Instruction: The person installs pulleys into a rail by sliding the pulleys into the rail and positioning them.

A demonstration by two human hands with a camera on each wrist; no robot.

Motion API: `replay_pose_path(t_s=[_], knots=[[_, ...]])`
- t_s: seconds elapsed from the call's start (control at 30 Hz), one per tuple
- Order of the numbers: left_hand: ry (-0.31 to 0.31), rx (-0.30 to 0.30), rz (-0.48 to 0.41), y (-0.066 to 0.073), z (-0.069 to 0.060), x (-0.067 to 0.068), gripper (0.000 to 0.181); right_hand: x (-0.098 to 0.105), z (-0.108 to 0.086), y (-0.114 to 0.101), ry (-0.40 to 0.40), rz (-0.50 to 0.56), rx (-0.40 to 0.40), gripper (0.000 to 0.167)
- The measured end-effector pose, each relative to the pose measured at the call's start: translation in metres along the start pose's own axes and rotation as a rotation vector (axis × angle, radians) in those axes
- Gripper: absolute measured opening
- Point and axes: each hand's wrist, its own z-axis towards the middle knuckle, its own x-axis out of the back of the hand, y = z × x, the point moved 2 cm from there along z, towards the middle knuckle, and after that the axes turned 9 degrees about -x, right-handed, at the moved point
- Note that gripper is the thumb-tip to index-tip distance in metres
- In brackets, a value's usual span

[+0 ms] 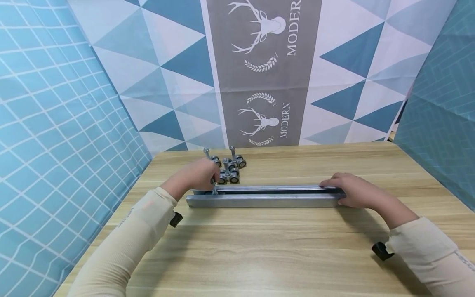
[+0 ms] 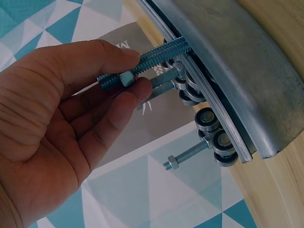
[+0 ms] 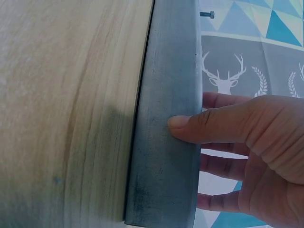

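Note:
A grey metal channel rail (image 1: 274, 201) lies across the wooden table with its slot facing up. Near the rail's left end, my left hand (image 1: 200, 175) pinches a threaded bolt (image 2: 166, 52) between thumb and fingers. A hex nut (image 2: 127, 78) sits on the bolt, close to the fingertips. The bolt's lower end goes down into the slot; what it joins inside is hidden. At the other end my right hand (image 1: 354, 192) grips the rail, with the thumb (image 3: 183, 123) on the near wall and the fingers over the far side.
Several roller trolleys (image 1: 234, 178) with upright bolts stand on the table (image 1: 259, 251) behind the rail's left part. One trolley (image 2: 222, 142) shows clearly past the rail's end in the left wrist view. A patterned cloth (image 1: 259, 82) hangs behind the table.

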Motion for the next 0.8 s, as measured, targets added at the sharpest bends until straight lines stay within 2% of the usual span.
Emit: replay_pose_path(t_s=[0.4,0.8], knots=[[0.009,-0.049,0.028,0.004,0.008,-0.002,0.039,-0.001,0.000,-0.001,0.000,0.007,-0.002,0.058],[0.009,-0.044,0.027,0.010,0.016,-0.002,0.040,0.001,-0.001,-0.001,0.015,0.015,0.018,0.058]])
